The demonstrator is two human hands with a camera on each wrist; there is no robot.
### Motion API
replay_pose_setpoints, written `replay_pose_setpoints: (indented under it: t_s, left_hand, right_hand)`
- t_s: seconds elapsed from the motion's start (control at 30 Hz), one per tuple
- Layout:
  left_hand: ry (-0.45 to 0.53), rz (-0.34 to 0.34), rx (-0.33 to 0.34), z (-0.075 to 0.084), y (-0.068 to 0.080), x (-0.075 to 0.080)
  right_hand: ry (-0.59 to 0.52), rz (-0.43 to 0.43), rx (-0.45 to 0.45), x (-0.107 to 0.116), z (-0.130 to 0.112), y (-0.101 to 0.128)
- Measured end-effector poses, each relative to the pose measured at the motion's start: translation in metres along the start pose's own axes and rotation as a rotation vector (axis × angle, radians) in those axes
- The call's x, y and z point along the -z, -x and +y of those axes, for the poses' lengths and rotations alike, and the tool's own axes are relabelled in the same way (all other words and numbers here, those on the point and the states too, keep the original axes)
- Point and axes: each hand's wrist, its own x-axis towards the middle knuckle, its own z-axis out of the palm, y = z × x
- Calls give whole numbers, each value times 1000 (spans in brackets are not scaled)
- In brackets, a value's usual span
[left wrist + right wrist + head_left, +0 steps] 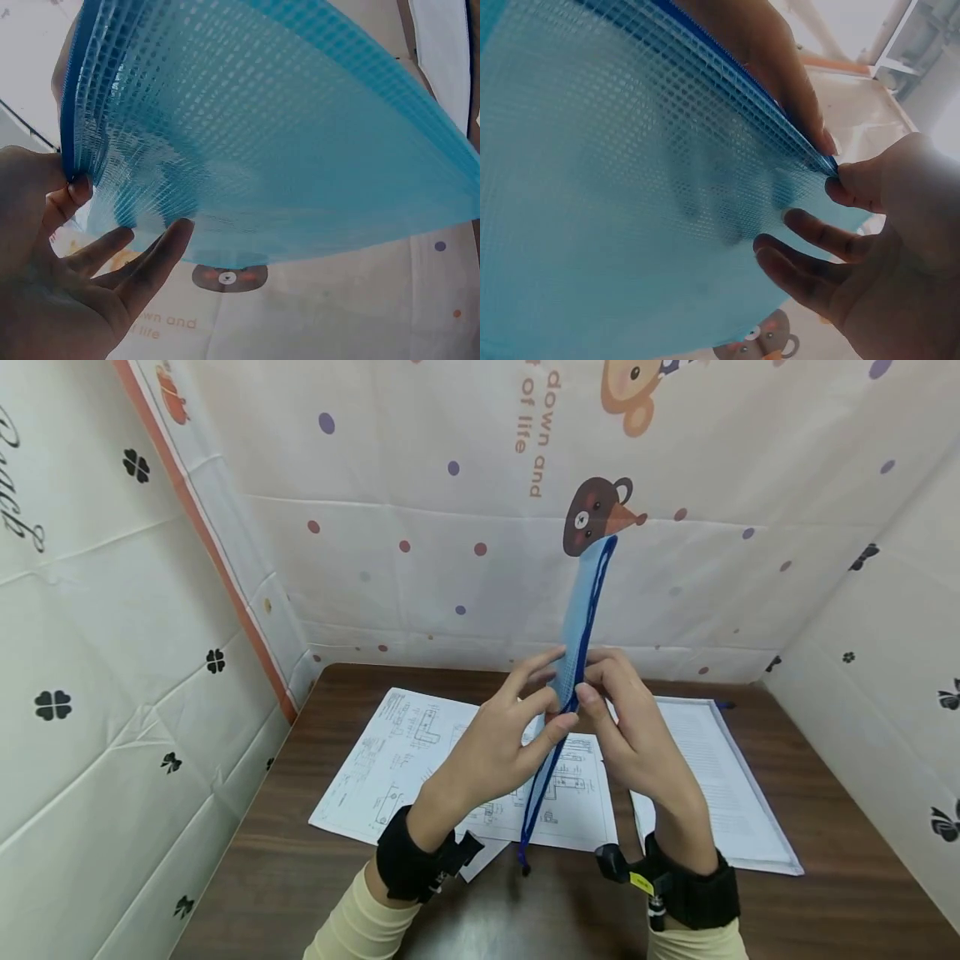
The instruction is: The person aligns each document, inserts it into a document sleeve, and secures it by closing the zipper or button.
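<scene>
Both hands pinch the blue mesh pouch (pixel 583 618) upright at 12 o'clock above the papers (pixel 420 760): left hand (pixel 498 747) and right hand (pixel 630 727) grip its zipper edge, apparently parting it; nothing looks inserted yet.

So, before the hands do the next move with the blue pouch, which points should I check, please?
1. Left hand pinches the pouch at its zipper edge: ok.
2. Right hand pinches the same edge: ok.
3. Pouch held clear above the papers: ok.
4. Zipper open or closed: cannot tell.
5. Pouch contents: cannot tell.
6. Zipper cord hangs free above the table: ok.
</scene>
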Motion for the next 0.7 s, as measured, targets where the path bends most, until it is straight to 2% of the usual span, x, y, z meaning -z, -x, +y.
replay_pose_setpoints:
  t_s: [0.1,0.2,0.37,0.5,0.53,0.6,0.7]
  left_hand:
    - [1,33,23,0,1,1]
    - [-32,147,30,-1,1,4]
    - [-119,366,32,2,2,10]
    - [-206,473,39,7,4,14]
    - [-226,478,38,8,4,14]
    - [-287,446,29,9,5,14]
    - [-385,328,23,8,6,12]
  right_hand:
    - [14,27,-9,-2,1,0]
    - [64,98,-48,-4,2,0]
    - [155,265,-173,-7,1,1]
    - [235,359,-269,-13,1,0]
    - [261,366,-280,-15,1,-1]
    - [329,356,-270,-22,2,-2]
    - [462,273,-181,-36,1,-6]
